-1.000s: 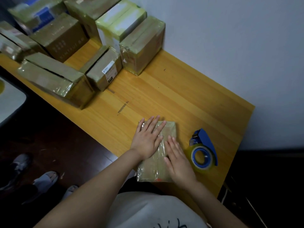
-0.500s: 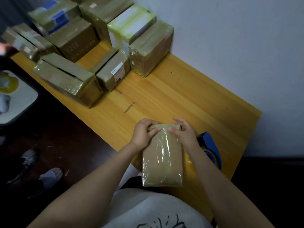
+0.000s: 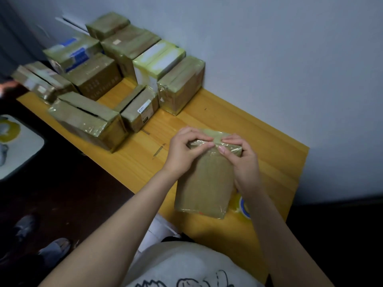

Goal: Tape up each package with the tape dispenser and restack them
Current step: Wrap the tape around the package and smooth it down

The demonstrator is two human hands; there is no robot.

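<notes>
The flat brown tape-wrapped package [image 3: 204, 183] lies tilted at the right end of the yellow wooden table [image 3: 259, 129], far edge raised, probably for pressing its tape flat. The left hand [image 3: 182, 152] and right hand [image 3: 244, 162] each pinch that edge with curled fingers. The blue-and-yellow tape dispenser [image 3: 243, 205] sits at the same table end, mostly hidden by the right forearm; taped cardboard boxes [image 3: 180, 83] fill the table's left end.
</notes>
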